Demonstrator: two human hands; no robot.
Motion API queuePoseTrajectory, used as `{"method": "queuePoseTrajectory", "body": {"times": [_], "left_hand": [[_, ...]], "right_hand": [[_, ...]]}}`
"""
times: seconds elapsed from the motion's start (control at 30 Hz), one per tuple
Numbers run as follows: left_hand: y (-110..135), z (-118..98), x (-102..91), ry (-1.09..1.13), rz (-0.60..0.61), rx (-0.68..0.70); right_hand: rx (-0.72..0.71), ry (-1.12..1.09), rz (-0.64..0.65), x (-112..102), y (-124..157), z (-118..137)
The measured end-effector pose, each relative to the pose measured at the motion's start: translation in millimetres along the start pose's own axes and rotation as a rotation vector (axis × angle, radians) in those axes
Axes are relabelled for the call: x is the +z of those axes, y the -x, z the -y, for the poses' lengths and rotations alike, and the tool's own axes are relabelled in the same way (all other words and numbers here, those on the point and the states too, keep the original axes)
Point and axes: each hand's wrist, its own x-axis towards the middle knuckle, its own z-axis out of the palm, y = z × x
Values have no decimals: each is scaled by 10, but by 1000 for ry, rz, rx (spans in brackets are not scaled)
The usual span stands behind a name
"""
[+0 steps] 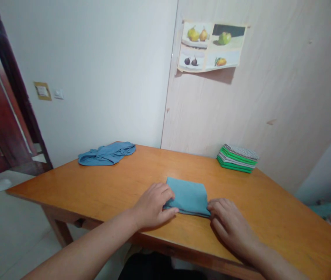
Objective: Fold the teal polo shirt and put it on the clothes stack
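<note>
A folded light-blue cloth (pixel 189 195) lies flat on the orange wooden table (pixel 101 186), close to the near edge. My left hand (pixel 153 205) rests at its left edge with the fingers curled and the thumb pinching the cloth's near left corner. My right hand (pixel 229 224) lies at the cloth's near right corner, its fingers bent and pressing on that corner.
A crumpled blue garment (pixel 106 153) lies at the table's far left. A stack of folded green and striped cloths (pixel 237 158) sits at the far right by the wall. A fruit poster (pixel 210 46) hangs above. A dark door frame (pixel 11 97) stands at left.
</note>
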Motion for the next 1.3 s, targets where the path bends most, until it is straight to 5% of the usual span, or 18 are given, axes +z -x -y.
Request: {"method": "queuePoseTrajectory", "body": {"times": [0.17,0.37,0.6,0.77,0.93,1.3], "left_hand": [[-132,236,-75,120,-263,-265],[-413,343,3,135,-282,-369],[-688,223,355,63,-34,-235],[-714,171,518,-81,205,-218],[-641,111,516,-74,377,-295],[-543,24,514,-108,397,-332]], "right_hand": [[172,-96,-161,-94,-169,-104],[248,-127,-163,-137,-684,9],[243,3,109,133,-1135,232],[307,132,320,332,-1123,172],[336,96,400,413,-1041,39],[305,51,408,451,-986,26]]}}
